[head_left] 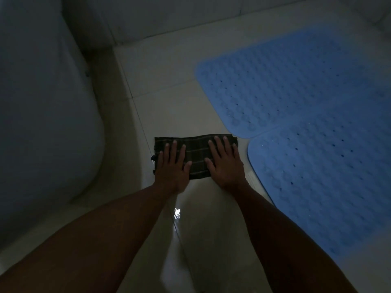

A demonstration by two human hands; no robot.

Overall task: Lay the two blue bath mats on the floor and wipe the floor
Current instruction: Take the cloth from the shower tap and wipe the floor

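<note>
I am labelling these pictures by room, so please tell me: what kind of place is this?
Most likely a bathroom. The floor is pale glossy tile, two blue perforated bath mats lie side by side on it, and a large white rounded fixture, perhaps a toilet or tub, stands at the left.

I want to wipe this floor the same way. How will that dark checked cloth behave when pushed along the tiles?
The dark checked cloth looks thin, folded and limp, so it probably bunches unless pressed flat, as the left hand and right hand do. The glossy tile floor suggests it slides easily.
</note>
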